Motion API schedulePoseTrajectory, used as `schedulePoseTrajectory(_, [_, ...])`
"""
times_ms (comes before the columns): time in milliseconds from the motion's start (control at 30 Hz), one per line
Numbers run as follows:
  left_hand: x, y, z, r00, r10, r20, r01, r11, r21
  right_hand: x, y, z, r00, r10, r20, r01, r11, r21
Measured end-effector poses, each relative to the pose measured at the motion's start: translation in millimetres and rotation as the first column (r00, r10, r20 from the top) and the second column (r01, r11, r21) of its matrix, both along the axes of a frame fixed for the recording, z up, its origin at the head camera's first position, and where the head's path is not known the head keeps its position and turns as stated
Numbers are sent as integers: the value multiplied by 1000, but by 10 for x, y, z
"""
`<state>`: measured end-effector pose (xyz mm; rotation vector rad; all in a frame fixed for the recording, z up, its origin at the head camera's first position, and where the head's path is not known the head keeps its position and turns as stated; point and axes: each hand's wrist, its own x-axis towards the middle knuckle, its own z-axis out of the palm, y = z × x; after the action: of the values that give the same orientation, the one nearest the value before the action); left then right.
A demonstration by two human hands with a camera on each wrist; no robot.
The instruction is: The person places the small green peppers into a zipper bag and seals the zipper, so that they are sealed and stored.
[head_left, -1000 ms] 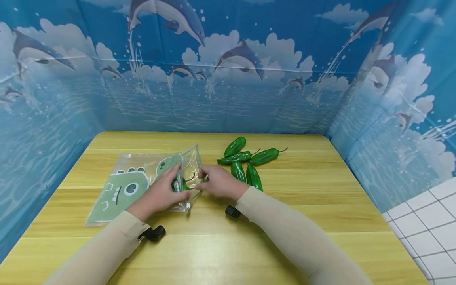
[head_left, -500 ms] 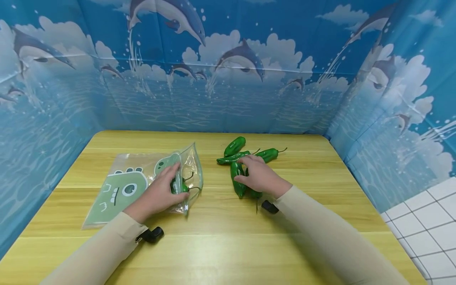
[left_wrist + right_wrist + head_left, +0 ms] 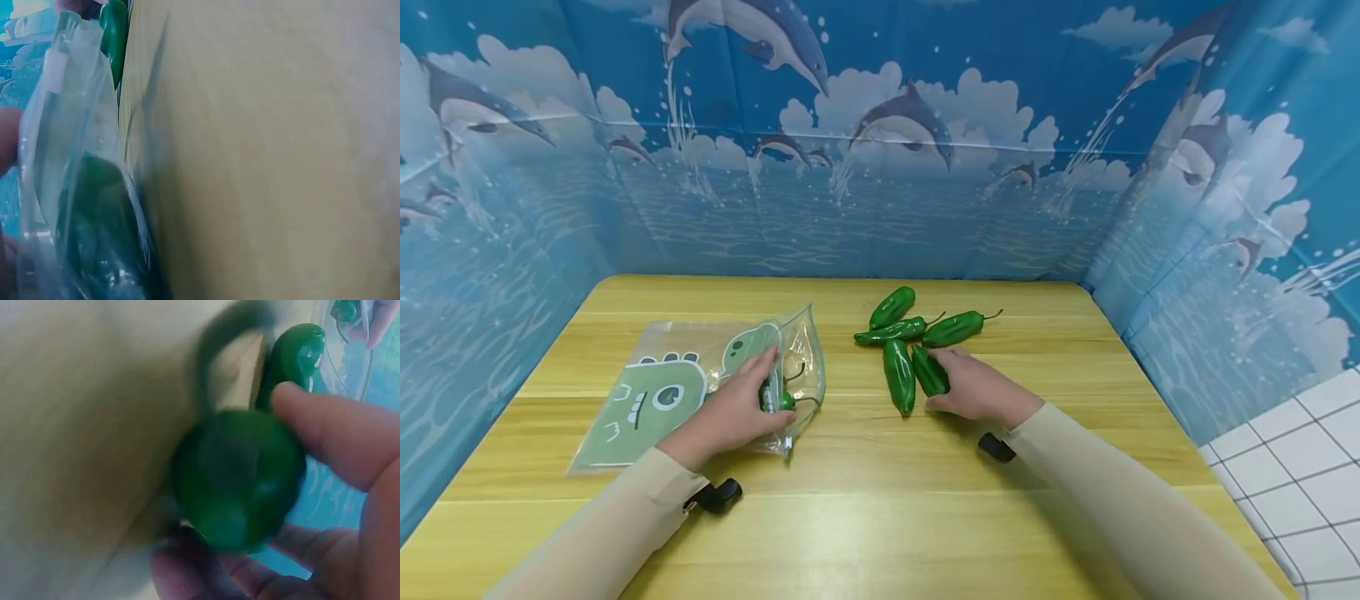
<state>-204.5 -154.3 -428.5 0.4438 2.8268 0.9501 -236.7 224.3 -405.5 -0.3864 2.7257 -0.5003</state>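
My left hand [image 3: 743, 406] holds the mouth of a clear zip bag [image 3: 606, 425] printed with green cartoon monsters, on the left of the table. Green peppers [image 3: 103, 225] lie inside the bag, their stems toward its opening. To the right, my right hand [image 3: 973, 385] has thumb and fingers around a green pepper [image 3: 237, 481], whose curved stem faces the right wrist camera. Just left of it, apart from the hand, lies another green pepper [image 3: 899, 377]. The lower end of the held pepper is hidden by the fingers in the head view.
Behind the right hand lie three more peppers: one at the back [image 3: 892, 307], a thin crosswise pepper [image 3: 891, 332] and a pepper pointing right [image 3: 953, 329]. The wooden table [image 3: 865, 517] is bordered by a blue dolphin curtain [image 3: 880, 208].
My right hand has left the bag's mouth and moved right to the loose peppers, where it now grips one. My left hand has stayed on the bag.
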Motion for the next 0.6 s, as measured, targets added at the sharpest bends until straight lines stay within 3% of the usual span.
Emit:
schedulePoseTrajectory(267, [-34,-36,-62,1000,-24,4,24,999,-25,-29,81,-80,999,16,-37,-13,997,80])
schedulePoseTrajectory(600, [-43,-19,-87,999,-45,5,46,998,-44,-45,163,-149,999,0,-39,1,1000,25])
